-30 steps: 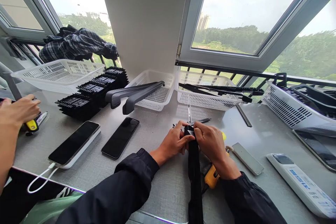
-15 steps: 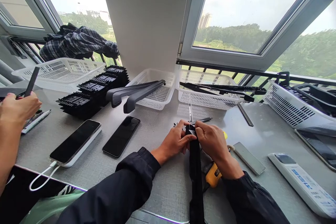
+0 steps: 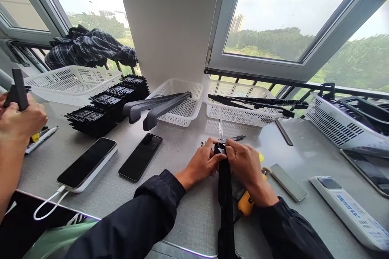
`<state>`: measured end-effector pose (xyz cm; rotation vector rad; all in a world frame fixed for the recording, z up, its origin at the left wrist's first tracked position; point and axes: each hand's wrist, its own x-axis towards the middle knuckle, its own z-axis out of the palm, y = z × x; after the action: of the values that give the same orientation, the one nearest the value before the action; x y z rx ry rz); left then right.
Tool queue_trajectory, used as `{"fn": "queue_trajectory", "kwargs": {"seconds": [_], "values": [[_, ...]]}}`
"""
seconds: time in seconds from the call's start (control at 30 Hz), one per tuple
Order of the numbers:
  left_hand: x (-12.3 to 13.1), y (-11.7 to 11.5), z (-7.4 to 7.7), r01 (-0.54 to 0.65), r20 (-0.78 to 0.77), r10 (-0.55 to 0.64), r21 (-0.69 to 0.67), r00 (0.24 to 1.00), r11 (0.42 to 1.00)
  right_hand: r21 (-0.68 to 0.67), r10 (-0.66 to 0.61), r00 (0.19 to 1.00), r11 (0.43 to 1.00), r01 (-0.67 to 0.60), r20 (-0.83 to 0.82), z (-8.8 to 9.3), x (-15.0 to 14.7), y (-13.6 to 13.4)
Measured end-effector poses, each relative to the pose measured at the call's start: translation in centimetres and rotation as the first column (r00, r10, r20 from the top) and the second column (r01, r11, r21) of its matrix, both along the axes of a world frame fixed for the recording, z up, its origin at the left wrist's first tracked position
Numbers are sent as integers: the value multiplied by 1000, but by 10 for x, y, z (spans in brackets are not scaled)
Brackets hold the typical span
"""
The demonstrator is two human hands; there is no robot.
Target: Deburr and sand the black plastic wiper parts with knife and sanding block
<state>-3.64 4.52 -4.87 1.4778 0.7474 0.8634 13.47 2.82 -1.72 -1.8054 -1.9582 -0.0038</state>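
Note:
A long black plastic strip (image 3: pixel 225 206) runs from the table's near edge up to both of my hands. My left hand (image 3: pixel 202 160) is closed round its far end from the left, thumb laid across the front. My right hand (image 3: pixel 245 164) pinches the same end from the right, fingers curled. Between the thumbs shows a small whitish pointed piece (image 3: pixel 221 151), whose kind I cannot make out. Just beyond my fingers lies a thin grey tool (image 3: pixel 237 139). Partly beneath my right wrist is a yellow-handled object (image 3: pixel 245 203).
Black parts lie across white baskets (image 3: pixel 209 109) along the window. Left of my arms are a phone (image 3: pixel 141 157), another phone (image 3: pixel 88 162) on a white block with a cable, and stacked black parts (image 3: pixel 106 101). At far left another person's hand (image 3: pixel 22 119) holds a black piece.
My hands stay at the strip's far end, with only slight movement; the strip's near end has shifted a little left. The other person's black piece has moved left and turned more upright.

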Motion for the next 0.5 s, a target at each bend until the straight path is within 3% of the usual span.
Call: {"fn": "queue_trajectory", "kwargs": {"seconds": [0.33, 0.5], "values": [[1, -2, 2, -4, -5, 4, 11, 1000, 1000, 56, -26, 1000, 998, 25, 6, -4, -3, 0], [0, -1, 1, 24, 11, -24, -24, 1000, 999, 24, 44, 999, 999, -43, -31, -2, 2, 1]]}}
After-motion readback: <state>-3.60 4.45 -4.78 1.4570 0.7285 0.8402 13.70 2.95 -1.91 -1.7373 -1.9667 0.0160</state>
